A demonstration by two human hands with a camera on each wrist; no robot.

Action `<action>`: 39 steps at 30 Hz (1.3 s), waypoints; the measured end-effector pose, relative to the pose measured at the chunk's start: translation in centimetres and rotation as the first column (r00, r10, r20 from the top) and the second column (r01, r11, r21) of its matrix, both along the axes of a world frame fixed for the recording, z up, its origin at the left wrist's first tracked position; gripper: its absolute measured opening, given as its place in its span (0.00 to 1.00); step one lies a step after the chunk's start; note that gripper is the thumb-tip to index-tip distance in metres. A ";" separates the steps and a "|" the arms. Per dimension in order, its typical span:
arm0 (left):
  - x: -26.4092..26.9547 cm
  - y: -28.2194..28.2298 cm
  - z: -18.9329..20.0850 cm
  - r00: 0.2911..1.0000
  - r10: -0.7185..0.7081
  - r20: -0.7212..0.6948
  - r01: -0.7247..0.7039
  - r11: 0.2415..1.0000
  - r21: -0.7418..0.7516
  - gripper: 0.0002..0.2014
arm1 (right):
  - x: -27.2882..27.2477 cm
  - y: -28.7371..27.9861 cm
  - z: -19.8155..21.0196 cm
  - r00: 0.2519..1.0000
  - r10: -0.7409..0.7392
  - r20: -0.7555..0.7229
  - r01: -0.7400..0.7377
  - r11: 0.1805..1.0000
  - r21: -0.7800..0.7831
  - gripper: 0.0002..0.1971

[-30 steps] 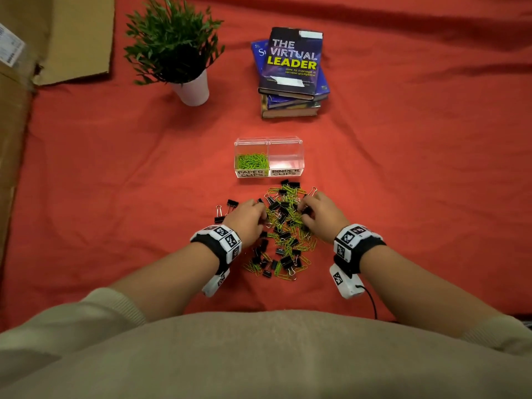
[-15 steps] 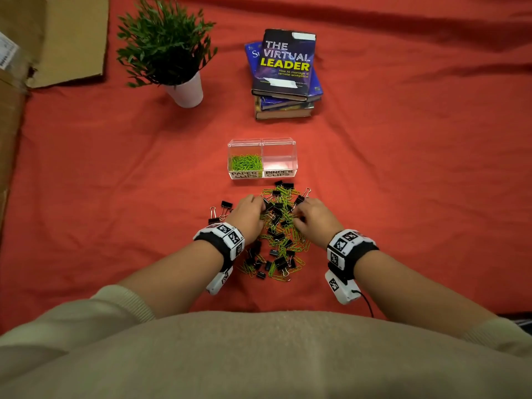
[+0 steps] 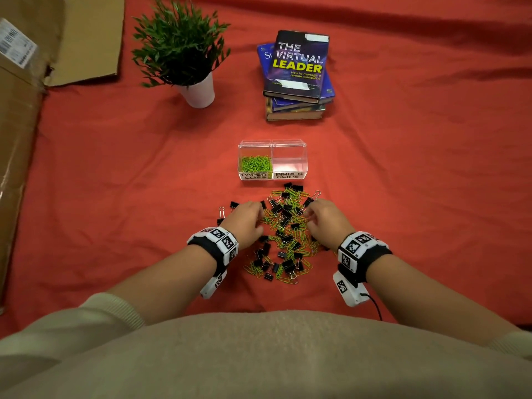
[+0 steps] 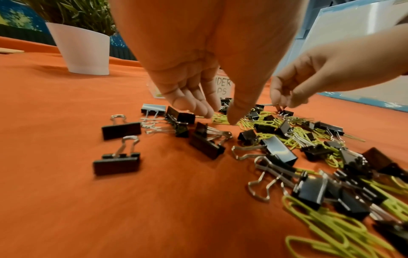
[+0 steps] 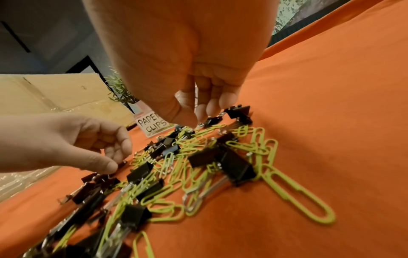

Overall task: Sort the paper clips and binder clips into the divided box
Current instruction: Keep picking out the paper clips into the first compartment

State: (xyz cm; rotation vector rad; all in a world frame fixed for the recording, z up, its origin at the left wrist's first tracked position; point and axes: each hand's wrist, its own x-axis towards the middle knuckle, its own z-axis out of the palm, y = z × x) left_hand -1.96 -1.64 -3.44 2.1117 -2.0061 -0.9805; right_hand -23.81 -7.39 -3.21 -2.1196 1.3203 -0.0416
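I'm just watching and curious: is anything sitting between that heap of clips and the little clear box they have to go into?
Nothing visible does. The mixed pile lies right in front of the divided box, with only bare red cloth between. The box looks open on top. The potted plant and books stand beyond it.

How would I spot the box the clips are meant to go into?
On the red cloth, look below the stack of books, just beyond the pile of clips. The divided box is the only clear container, its left half holding green paper clips.
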 end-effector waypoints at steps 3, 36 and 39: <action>-0.7 -0.6 -0.1 0.999 -0.040 0.024 0.042 0.998 -0.056 0.12 | 1.4 -0.1 0.1 0.997 0.071 -0.005 -0.071 0.997 0.000 0.12; -2.7 -0.4 0.3 0.837 -0.338 0.431 0.365 0.931 0.022 0.15 | 3.3 -1.1 -0.1 0.983 0.085 -0.161 -0.076 0.995 0.059 0.07; -2.2 -0.4 0.1 0.864 -0.332 0.378 0.348 0.937 0.026 0.16 | 2.6 -1.6 0.6 0.993 -0.120 -0.020 0.121 0.955 0.270 0.04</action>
